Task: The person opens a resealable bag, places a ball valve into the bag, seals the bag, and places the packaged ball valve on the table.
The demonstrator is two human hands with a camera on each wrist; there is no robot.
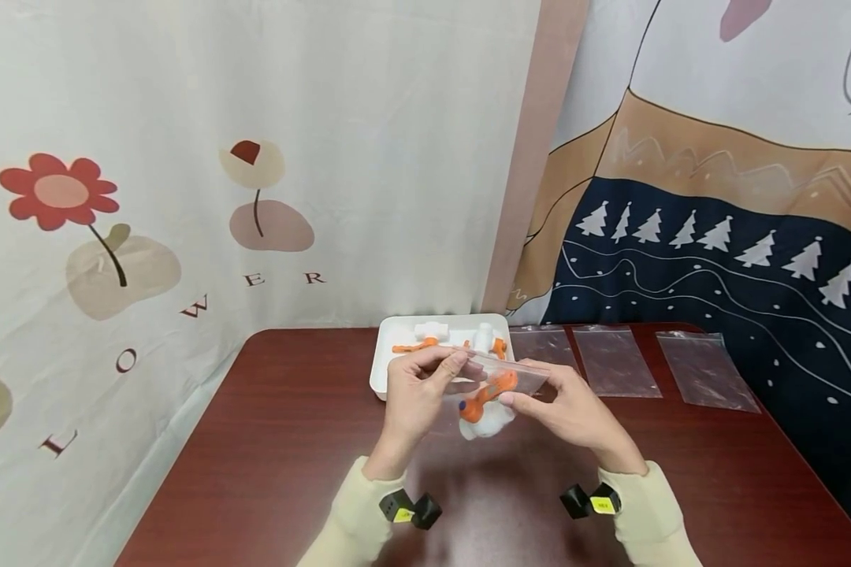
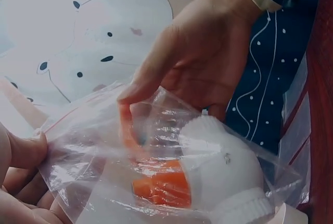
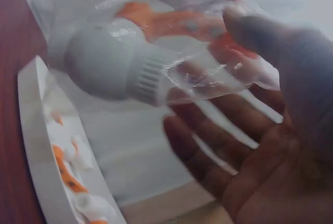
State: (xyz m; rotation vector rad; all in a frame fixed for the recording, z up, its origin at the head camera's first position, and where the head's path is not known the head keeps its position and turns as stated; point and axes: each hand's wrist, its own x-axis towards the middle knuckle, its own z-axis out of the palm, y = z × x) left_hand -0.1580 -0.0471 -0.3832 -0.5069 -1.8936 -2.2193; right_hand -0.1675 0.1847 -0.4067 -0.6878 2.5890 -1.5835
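Observation:
A clear zip bag (image 1: 532,379) with a red line at its mouth hangs between both hands above the table. My left hand (image 1: 414,398) pinches the mouth end between thumb and fingers. On the other side, my right hand (image 1: 574,409) grips the bag's edge with thumb and fingers; in the right wrist view several of its fingers spread beneath the film. Inside lie a white rounded plastic piece (image 3: 99,60) with a ribbed collar and an orange elongated part (image 1: 492,390) with a blue tip. Whether these two are joined cannot be told.
A white tray (image 1: 377,370) stands at the table's back, holding several white and orange plastic parts. To its right, flat clear zip bags (image 1: 617,362) lie in a row on the dark red table (image 1: 291,441). Printed curtains (image 1: 397,157) hang behind.

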